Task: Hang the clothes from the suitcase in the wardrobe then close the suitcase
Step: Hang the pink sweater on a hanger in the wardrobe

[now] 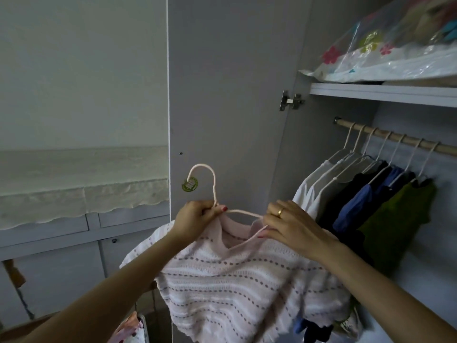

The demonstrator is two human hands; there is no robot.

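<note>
A pale pink knitted top [237, 280] with rows of dots hangs on a light pink hanger [212, 184] held up in front of the open wardrobe door [232, 95]. My left hand [195, 217] grips the hanger at the base of its hook, together with the top's left shoulder. My right hand [291, 226] pinches the neckline on the right arm of the hanger. To the right, the wardrobe rail [395, 138] carries several hangers with white, black, blue and green clothes [366, 201]. The suitcase is out of view.
A shelf [383, 92] above the rail holds a flowered plastic storage bag [385, 53]. A door hinge [291, 101] sits at the wardrobe's edge. At the left are a wall, a lace-edged cloth [81, 194] and low cabinet doors [57, 268].
</note>
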